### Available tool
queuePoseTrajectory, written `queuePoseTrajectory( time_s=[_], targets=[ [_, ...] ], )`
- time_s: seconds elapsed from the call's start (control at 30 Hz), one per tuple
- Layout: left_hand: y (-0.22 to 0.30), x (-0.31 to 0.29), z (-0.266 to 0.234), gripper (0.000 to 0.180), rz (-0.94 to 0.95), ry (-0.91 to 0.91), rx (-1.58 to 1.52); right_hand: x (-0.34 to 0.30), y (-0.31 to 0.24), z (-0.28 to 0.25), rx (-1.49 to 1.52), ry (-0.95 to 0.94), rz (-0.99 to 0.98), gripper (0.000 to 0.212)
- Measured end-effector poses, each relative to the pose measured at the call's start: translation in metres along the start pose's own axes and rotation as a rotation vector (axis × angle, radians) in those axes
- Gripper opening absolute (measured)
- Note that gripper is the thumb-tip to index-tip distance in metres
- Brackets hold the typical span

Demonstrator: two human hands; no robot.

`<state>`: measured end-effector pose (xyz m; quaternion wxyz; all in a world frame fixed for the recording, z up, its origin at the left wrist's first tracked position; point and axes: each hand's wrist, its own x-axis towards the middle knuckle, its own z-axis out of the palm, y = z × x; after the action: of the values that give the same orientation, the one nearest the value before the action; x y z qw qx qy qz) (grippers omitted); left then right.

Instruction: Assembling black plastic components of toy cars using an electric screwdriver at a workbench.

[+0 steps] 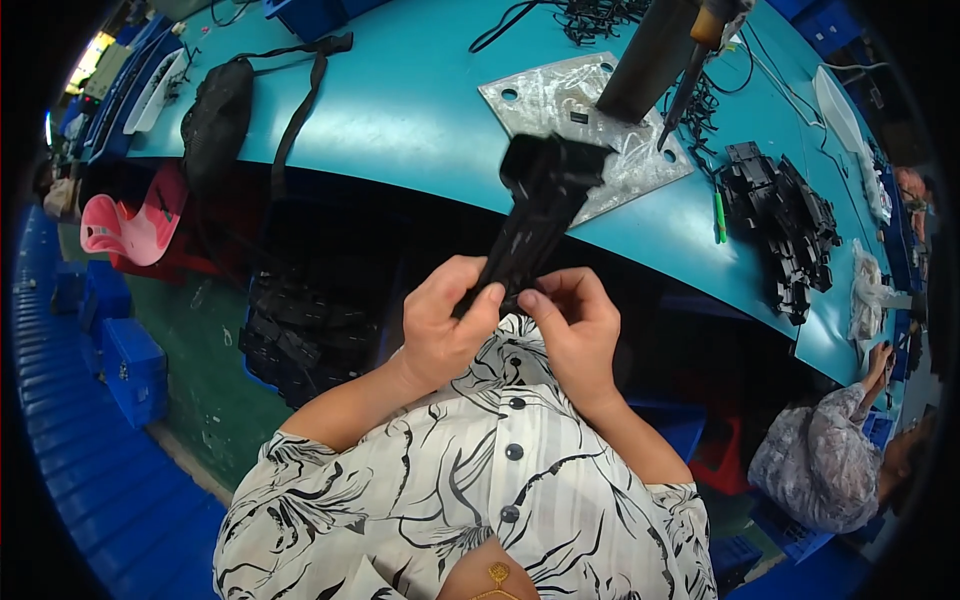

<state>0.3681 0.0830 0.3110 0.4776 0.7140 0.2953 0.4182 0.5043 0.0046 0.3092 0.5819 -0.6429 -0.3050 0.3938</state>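
A long black plastic part [535, 215] with a wider, blocky far end is held up in front of my chest, tilted away to the right. My left hand [448, 318] is closed round its near left side, thumb lying along it. My right hand [575, 325] pinches the near end between thumb and bent fingers; the exact spot under the fingertips is hidden. Beyond the part's far end lies a scuffed metal base plate [520, 85] with a dark upright post [650, 60] on it. A screwdriver-like tool with an orange-brown handle [706, 28] hangs point down beside the post.
Black plastic parts [785, 215] are heaped on the teal table [400, 120] at the right, by a green stick [720, 215]. A black bag [218, 115] lies at the left edge. Below left, a bin holds more black parts [305, 325]. A co-worker [825, 455] sits at the right.
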Motion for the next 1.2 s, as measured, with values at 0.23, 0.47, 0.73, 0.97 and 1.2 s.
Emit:
queuePoseTrajectory(
  time_s=[0.23, 0.47, 0.73, 0.97, 1.2],
  targets=[
    [0.0, 0.021, 0.007, 0.036, 0.569, -0.091, 0.409, -0.015, -0.012, -0.006, -0.017, -0.099, -0.225, 0.024],
    [0.006, 0.026, 0.031, 0.043, 0.661, -0.188, 0.463, -0.014, -0.002, -0.021, 0.359, 0.097, -0.032, 0.02],
    [0.004, 0.047, 0.032, 0.04, 0.045, -0.239, -0.079, -0.009, 0.004, -0.045, 0.65, 0.167, 0.151, 0.017],
    [0.003, 0.063, 0.033, 0.031, -0.106, -0.356, 0.029, -0.004, 0.001, -0.051, 0.652, 0.116, 0.158, 0.019],
    [0.016, 0.07, 0.036, 0.031, -0.061, -0.295, 0.108, -0.005, -0.002, -0.056, 0.643, 0.099, 0.121, 0.021]
  ],
)
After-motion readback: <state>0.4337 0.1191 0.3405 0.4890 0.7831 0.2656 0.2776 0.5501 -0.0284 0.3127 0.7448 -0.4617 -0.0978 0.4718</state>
